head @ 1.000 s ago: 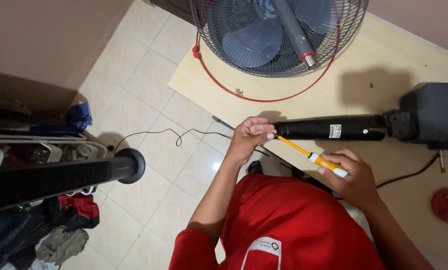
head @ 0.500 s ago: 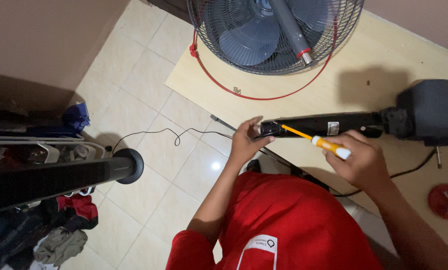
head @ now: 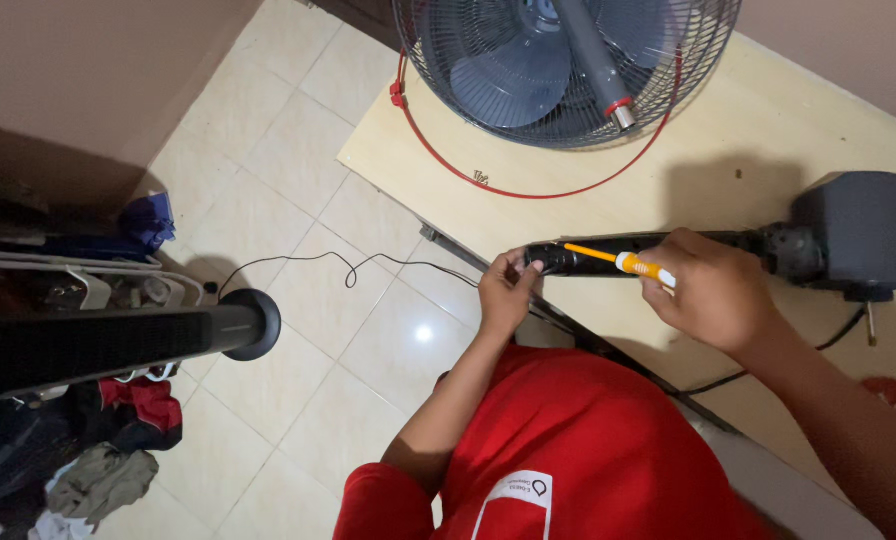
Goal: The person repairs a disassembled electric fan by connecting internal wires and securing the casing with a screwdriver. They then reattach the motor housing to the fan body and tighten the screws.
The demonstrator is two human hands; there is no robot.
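The right hand point(head: 713, 300), right of centre in the frame, is wrapped around the handle of a yellow-and-white screwdriver point(head: 618, 262), whose orange shaft runs left toward the end of a black fan pole point(head: 658, 250) lying across the pale wooden table point(head: 768, 130). The left hand point(head: 506, 292), at the centre, pinches that pole end between thumb and fingers, right where the tip meets it; whether the tip sits in a screw head is too small to tell.

The chief risk, in my judgement, is a slip: the left fingers lie just beside the tip, so if the driver cams out under a push it could jab them. The pole end juts over the table edge, and if the left-hand grip loosens the round pole could roll and throw the tip off. A freed screw could drop to the tiled floor point(head: 298, 170), where a thin black wire point(head: 348, 268) trails.

Further right the pole joins the dark grey motor housing point(head: 858, 230); the caged fan head point(head: 568, 60) lies at the top of the frame.
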